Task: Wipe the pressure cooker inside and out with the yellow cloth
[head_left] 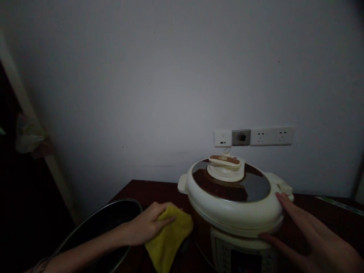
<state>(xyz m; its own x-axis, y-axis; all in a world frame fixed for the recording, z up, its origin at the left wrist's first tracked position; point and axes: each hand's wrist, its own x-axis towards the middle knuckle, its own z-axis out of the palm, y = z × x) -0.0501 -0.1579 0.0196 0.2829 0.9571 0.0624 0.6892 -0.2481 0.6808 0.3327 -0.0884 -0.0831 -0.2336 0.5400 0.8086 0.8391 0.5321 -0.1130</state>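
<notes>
Between left hand and right hand sits the cooker: likely heavy, stiff, slick; lift by side handles. Left hand grips a yellow cloth, soft, light, fine to bunch anywhere. Right hand, spread, touches the cooker without gripping. Cooker base cut off, panel dim; forearm part-hides pot beside left hand.

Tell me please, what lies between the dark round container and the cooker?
The left hand, holding a yellow cloth, lies between them in the head view.
</notes>
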